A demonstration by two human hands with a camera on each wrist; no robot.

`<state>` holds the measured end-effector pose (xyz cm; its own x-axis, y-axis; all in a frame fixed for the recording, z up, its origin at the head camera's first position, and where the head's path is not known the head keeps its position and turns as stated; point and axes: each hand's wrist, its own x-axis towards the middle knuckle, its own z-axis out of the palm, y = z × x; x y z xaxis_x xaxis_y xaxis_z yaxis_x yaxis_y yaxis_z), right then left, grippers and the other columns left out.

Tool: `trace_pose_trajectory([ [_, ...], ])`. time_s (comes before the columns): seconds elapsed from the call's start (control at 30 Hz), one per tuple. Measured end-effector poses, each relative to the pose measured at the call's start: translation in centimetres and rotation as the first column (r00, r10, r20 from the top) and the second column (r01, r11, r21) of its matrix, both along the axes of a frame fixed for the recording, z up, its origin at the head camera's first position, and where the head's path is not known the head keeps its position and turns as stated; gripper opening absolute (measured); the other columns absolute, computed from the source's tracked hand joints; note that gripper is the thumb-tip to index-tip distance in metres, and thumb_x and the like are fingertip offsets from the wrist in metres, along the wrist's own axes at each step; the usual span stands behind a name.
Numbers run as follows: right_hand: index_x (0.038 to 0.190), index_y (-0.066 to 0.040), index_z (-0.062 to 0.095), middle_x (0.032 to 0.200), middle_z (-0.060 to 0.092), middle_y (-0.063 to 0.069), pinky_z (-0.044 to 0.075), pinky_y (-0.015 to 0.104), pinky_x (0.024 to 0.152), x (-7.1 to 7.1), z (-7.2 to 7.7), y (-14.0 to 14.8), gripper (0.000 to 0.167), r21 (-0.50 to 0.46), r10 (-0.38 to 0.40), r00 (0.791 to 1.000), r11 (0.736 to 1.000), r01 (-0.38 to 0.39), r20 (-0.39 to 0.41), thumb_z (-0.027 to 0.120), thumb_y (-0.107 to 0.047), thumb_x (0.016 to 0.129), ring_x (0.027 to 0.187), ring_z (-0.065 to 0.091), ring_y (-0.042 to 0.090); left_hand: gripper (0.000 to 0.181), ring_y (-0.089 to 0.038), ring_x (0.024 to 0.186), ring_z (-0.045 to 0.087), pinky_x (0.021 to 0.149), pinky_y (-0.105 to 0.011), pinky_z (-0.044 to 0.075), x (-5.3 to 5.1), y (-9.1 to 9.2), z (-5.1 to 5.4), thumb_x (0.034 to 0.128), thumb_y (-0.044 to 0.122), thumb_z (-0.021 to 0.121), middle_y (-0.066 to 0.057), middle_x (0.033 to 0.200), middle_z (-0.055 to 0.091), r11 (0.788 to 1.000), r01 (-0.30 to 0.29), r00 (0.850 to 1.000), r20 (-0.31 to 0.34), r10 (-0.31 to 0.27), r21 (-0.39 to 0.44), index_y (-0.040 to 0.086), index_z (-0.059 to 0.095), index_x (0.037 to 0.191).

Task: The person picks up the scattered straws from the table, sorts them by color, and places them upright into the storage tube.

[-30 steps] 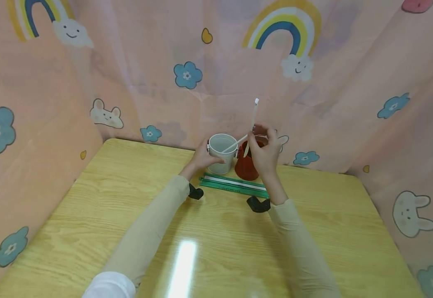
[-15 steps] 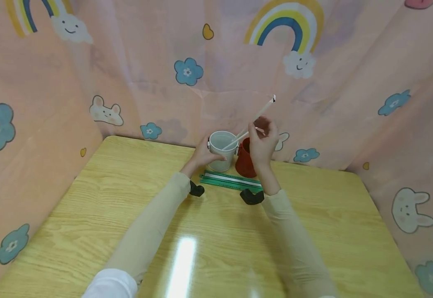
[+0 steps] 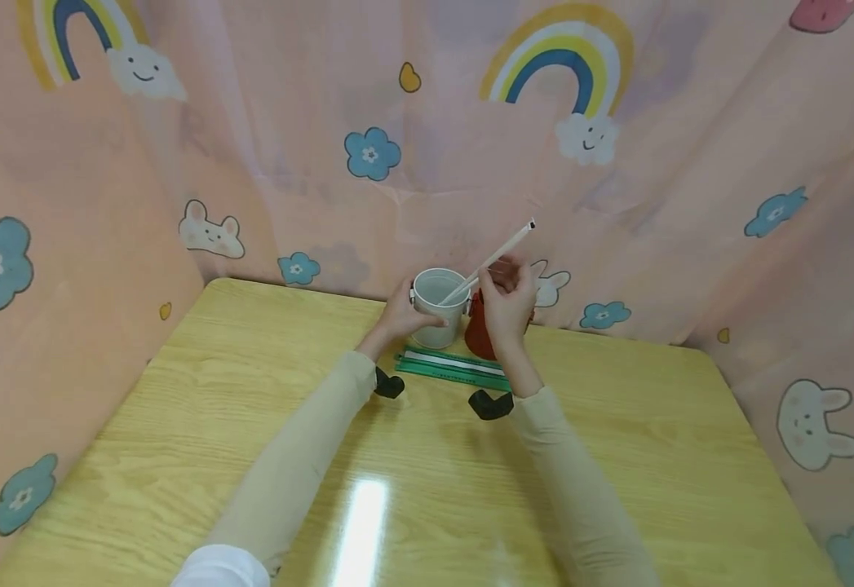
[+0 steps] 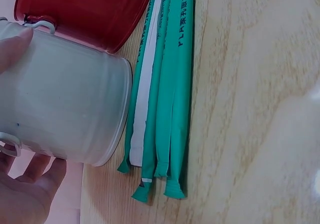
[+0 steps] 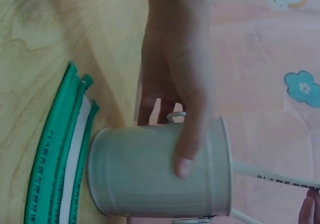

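Bare table (image 3: pixel 639 424) offered passage to the right of the right hand (image 3: pixel 509 308) and left of the left hand (image 3: pixel 400 316). Between them, the white pail (image 3: pixel 437 335), red pail (image 3: pixel 480 334) and slanting white straws (image 3: pixel 503 249) formed obstacles; green packets (image 3: pixel 450 369) lay between the wrists; the curtain (image 3: pixel 397 228) rose behind both hands.

Pale bucket (image 5: pixel 155 173) upright on table (image 3: pixel 324 456); two slim white straws (image 5: pixel 270 177), one printed, slanting out past its rim
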<state>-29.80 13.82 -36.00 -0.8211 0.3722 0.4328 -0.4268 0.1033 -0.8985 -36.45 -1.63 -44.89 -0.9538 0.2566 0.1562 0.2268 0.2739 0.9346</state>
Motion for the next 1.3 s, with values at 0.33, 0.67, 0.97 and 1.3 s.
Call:
trace_pose_trajectory([
  [0.33, 0.119, 0.0, 0.052, 0.103, 0.062, 0.012, 0.052, 0.013, 0.074, -1.0, -3.3, 0.5, 0.037, 0.037, -0.016, 0.994, 0.999, 0.012, 0.11, 0.069, -0.008, 0.087, 0.081, 0.061, 0.005, 0.089, -0.029, 0.127, 0.047, 0.109, -0.044, 0.038, 0.2, 0.2, -0.5, 0.0692, 0.01, 0.086, -0.013, 0.138, 0.048, 0.999, 0.025, 1.0, -0.003, -0.025, 0.023, 0.008, 0.034, 0.142],
  [0.67, 0.106, 0.003, 0.059, 0.097, 0.066, 0.018, 0.05, 0.009, 0.066, -1.0, -4.2, 0.6, 0.026, 0.113, -0.115, 0.989, 0.988, 0.104, 0.096, 0.071, -0.005, 0.084, 0.07, 0.06, 0.002, 0.092, -0.027, 0.121, 0.05, 0.106, -0.042, 0.042, 0.6, 0.5, -0.6, 0.0662, 0.015, 0.088, -0.011, 0.133, 0.05, 0.999, 0.02, 0.998, -0.065, -0.018, 0.03, 0.008, 0.036, 0.141],
  [0.97, 0.1, 0.001, 0.064, 0.096, 0.069, 0.016, 0.048, 0.007, 0.066, -0.6, -4.6, 1.2, 0.018, 0.209, -0.128, 0.982, 0.973, 0.098, 0.137, 0.071, -0.006, 0.084, 0.079, 0.066, 0.016, 0.092, -0.027, 0.121, 0.05, 0.107, -0.041, 0.041, 0.4, 0.5, -0.1, 0.0648, 0.017, 0.089, -0.011, 0.132, 0.051, 0.998, 0.03, 0.997, -0.077, -0.027, 0.047, 0.008, 0.037, 0.141],
  [1.3, 0.106, 0.004, 0.062, 0.104, 0.066, 0.021, 0.048, 0.007, 0.071, 0.5, -4.9, 1.9, 0.026, 0.198, 0.001, 0.987, 0.98, -0.034, 0.164, 0.072, -0.01, 0.085, 0.085, 0.063, 0.024, 0.094, -0.031, 0.127, 0.046, 0.111, -0.045, 0.036, 0.2, -0.1, 0.0, 0.0672, 0.009, 0.087, -0.016, 0.138, 0.047, 0.999, 0.023, 0.999, -0.027, -0.023, 0.024, 0.005, 0.033, 0.144],
])
